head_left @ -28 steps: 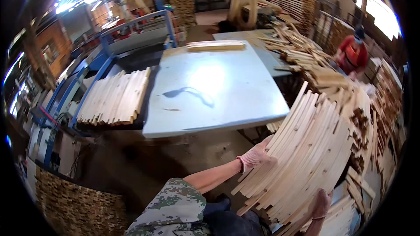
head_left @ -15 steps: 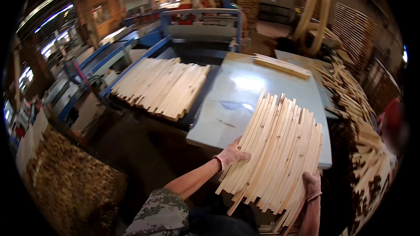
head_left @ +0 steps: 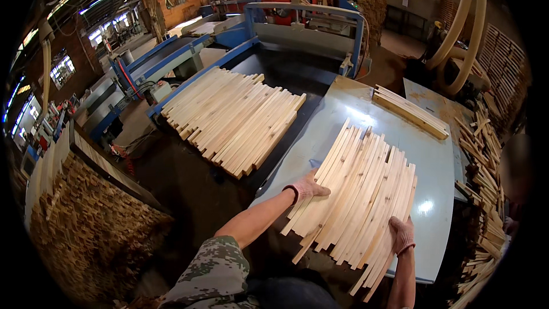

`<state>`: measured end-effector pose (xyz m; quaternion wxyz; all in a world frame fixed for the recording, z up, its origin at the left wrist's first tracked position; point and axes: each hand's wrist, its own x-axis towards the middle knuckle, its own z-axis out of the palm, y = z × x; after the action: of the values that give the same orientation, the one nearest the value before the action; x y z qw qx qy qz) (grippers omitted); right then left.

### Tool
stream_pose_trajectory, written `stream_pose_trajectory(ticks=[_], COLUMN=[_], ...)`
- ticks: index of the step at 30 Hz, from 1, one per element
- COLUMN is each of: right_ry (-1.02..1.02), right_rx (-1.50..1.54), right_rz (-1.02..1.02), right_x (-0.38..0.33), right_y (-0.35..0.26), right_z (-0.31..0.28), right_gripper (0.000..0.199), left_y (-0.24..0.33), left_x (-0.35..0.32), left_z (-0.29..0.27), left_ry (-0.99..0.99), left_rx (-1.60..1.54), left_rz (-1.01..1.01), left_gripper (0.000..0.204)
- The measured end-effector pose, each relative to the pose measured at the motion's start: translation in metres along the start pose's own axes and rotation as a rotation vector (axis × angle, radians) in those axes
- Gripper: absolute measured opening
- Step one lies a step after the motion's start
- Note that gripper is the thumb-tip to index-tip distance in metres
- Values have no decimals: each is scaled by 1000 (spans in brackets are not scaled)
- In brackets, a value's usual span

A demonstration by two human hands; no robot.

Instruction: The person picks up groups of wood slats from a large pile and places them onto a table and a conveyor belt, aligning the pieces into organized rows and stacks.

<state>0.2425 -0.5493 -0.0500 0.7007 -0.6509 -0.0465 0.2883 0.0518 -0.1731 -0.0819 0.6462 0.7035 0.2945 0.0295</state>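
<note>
A fanned bundle of pale wooden slats (head_left: 357,191) lies on the grey-blue metal table (head_left: 440,154), its near ends hanging over the front edge. My left hand (head_left: 306,186), in a pink work glove, grips the bundle's left side. My right hand (head_left: 402,234), gloved the same, holds its lower right edge. A second batch of slats (head_left: 234,115) lies side by side on the dark machine bed to the left.
A short stack of slats (head_left: 409,111) rests at the table's far side. Loose slats are heaped at the right (head_left: 480,154). A blue machine frame (head_left: 303,17) stands behind. Stacked slat ends (head_left: 80,217) fill the lower left.
The view has swung left from the right-hand heap. The bundle came with both hands from that heap across onto the table and now lies flatter on it.
</note>
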Motion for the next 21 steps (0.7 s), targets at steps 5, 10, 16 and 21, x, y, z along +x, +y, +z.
stream_pose_trajectory(ticks=[5, 10, 16, 21], right_ry=[21, -2, 74, 97], right_rx=[-31, -57, -1325, -1231], right_rz=[2, -29, 36, -48], right_x=[54, 98, 115, 102], right_y=[-28, -34, -58, -57], right_z=[25, 43, 23, 24], right_gripper=[66, 61, 92, 75], left_y=[30, 61, 79, 73], left_x=[48, 66, 49, 25], left_z=[-24, -42, -40, -48], left_ry=[90, 67, 113, 20], left_rx=[238, 168, 174, 107], left_rz=[-76, -46, -76, -80], left_gripper=[123, 95, 87, 84])
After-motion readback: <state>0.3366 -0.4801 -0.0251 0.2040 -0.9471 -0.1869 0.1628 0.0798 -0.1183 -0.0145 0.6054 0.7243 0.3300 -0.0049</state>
